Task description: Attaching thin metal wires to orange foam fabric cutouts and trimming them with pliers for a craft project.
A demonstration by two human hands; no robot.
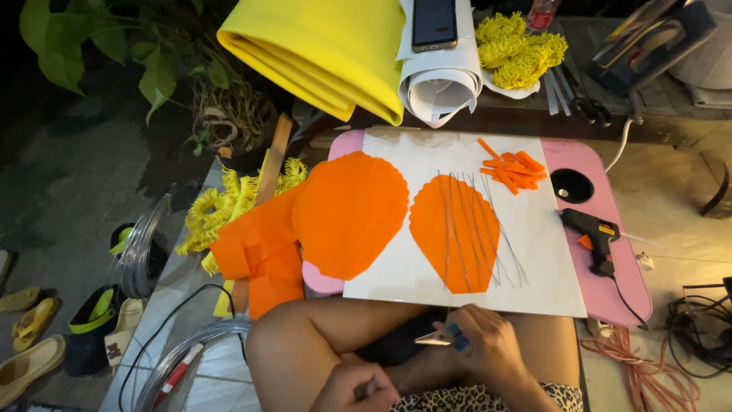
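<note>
Pink and low, the small table [591,164] sits over the person's crossed legs, with a white sheet [534,259] spread across most of its top. On that sheet lies an orange scalloped petal [427,221] with a fan of thin wires [476,229] laid over it, and a larger orange petal [347,210] hangs off the sheet's left edge. Cut orange strips [512,169] are heaped near the far right corner, and a black glue gun [596,236] rests on the pink rim.

Below the table's near edge, the right hand [488,347] is closed around small pliers [442,336] with blue grips, the metal tip pointing left. The wires lie well apart from it, up on the sheet. The left hand [358,387] is curled down at the knee; whether it pinches anything I cannot tell.

Rolled yellow foam [320,46] and white paper [438,84] lie beyond, a phone [435,23] on top.
</note>
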